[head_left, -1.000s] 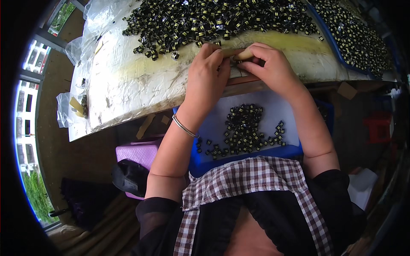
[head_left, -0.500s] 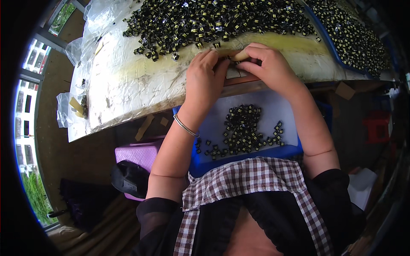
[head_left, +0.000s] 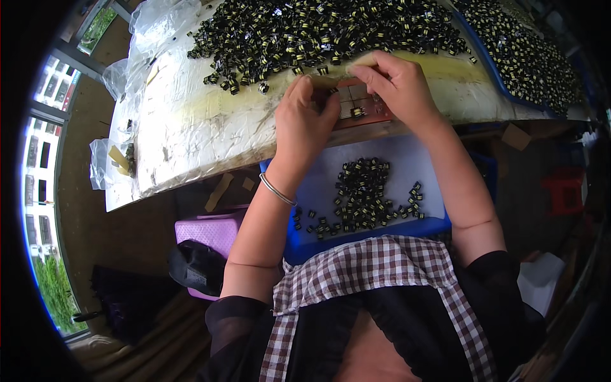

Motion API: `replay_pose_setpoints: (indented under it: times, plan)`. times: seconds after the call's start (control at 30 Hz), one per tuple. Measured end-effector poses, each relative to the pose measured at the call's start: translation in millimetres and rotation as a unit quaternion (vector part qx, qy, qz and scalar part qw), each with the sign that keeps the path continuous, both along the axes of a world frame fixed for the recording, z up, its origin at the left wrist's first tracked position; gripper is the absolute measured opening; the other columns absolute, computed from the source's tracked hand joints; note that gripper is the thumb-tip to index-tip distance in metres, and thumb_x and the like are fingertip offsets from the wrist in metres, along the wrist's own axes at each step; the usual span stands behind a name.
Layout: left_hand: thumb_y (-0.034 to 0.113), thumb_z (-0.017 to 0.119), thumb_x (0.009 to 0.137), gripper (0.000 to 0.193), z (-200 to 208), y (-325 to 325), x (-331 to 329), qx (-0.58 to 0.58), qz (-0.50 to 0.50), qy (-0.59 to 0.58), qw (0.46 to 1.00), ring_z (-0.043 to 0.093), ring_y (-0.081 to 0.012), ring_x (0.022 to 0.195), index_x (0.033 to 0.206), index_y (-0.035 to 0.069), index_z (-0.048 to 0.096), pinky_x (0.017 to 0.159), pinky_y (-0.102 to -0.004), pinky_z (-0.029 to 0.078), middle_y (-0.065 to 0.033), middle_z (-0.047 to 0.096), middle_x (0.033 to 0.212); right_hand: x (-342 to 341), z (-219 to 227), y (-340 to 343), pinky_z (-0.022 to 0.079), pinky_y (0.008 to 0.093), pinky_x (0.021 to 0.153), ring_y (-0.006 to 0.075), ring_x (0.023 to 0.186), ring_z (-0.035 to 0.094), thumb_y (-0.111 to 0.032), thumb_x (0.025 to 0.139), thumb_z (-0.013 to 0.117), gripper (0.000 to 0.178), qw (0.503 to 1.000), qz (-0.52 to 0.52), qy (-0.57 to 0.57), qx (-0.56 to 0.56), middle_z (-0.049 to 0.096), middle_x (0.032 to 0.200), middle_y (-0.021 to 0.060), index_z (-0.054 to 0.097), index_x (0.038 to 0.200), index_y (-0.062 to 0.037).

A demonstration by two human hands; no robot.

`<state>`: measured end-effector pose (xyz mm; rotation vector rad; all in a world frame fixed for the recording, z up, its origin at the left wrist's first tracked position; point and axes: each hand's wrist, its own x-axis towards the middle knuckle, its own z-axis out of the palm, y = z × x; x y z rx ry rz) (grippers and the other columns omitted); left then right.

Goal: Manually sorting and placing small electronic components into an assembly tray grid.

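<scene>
My left hand [head_left: 304, 121] and my right hand [head_left: 396, 86] meet over a small reddish-brown board [head_left: 361, 108] at the near edge of a white-covered table [head_left: 191, 127]. Both pinch a strip of tan tape [head_left: 344, 69] above the board. One small black and yellow part [head_left: 357, 113] lies on the board. A big heap of the same small black and yellow parts [head_left: 318, 32] spreads just beyond my fingers. A silver bangle [head_left: 277, 190] circles my left wrist.
A blue tray [head_left: 407, 226] on my lap holds several more parts [head_left: 359, 200]. A blue-rimmed tray of parts [head_left: 522, 51] sits at the far right. A purple stool [head_left: 207, 232] with a black bag [head_left: 194, 267] stands on my left. Clear plastic bags [head_left: 137, 44] hang off the table's left end.
My hands have stayed over the board with only small finger movements; the tan strip now shows more clearly between them.
</scene>
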<state>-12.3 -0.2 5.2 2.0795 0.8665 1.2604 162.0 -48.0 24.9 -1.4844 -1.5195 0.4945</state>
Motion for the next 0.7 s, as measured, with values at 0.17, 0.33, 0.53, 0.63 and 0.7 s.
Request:
replay_pose_setpoints:
  times: [0.17,0.33,0.53,0.63,0.7]
  plan:
    - [0.007,0.071,0.078,0.013,2.3,1.7,0.8,0.045,0.002,0.028,0.999,0.059,-0.0240,0.072,0.089,0.002,0.065,0.065,-0.0333,0.049,-0.0092,0.062,0.089,-1.7,-8.7,37.9,0.050,0.0333,0.059,0.0241,0.064,0.064,-0.023,0.085,0.069,0.015,0.966,-0.071,-0.223,0.110,0.067,0.075,0.0078,0.070,0.096,-0.0126]
    - [0.005,0.067,0.083,0.013,3.6,-0.5,-3.9,-0.005,-0.052,0.009,0.999,0.057,-0.0228,0.073,0.095,0.004,0.069,0.064,-0.0326,0.048,-0.0101,0.059,0.092,-7.7,-10.5,19.8,0.051,0.0389,0.067,0.0300,0.077,0.063,-0.016,0.082,0.069,0.014,0.941,-0.086,-0.281,0.165,0.064,0.087,0.0080,0.065,0.093,-0.0086]
    - [0.007,0.068,0.082,0.013,2.0,4.4,-1.8,0.068,-0.012,0.074,0.995,0.058,-0.0295,0.074,0.094,0.003,0.068,0.068,-0.0390,0.048,-0.0117,0.059,0.083,-5.3,-8.5,5.8,0.050,0.0352,0.069,0.0258,0.077,0.062,-0.010,0.083,0.068,0.015,0.971,-0.055,-0.210,0.103,0.062,0.092,0.0085,0.065,0.097,-0.0058]
    - [0.007,0.069,0.080,0.014,-1.2,4.3,-0.9,0.037,0.000,0.089,0.995,0.058,-0.0326,0.076,0.093,0.003,0.068,0.070,-0.0428,0.048,-0.0120,0.060,0.079,6.7,-15.8,1.8,0.050,0.0307,0.069,0.0215,0.075,0.061,-0.008,0.082,0.069,0.015,0.944,-0.055,-0.260,0.195,0.062,0.086,0.0082,0.065,0.096,-0.0039]
    - [0.008,0.069,0.079,0.014,0.5,3.5,2.4,0.056,-0.041,0.078,0.995,0.058,-0.0324,0.076,0.092,0.003,0.068,0.070,-0.0427,0.048,-0.0117,0.061,0.080,7.7,-14.8,0.7,0.050,0.0297,0.068,0.0197,0.074,0.061,-0.008,0.081,0.071,0.016,0.961,-0.059,-0.211,0.172,0.062,0.084,0.0076,0.065,0.095,-0.0035]
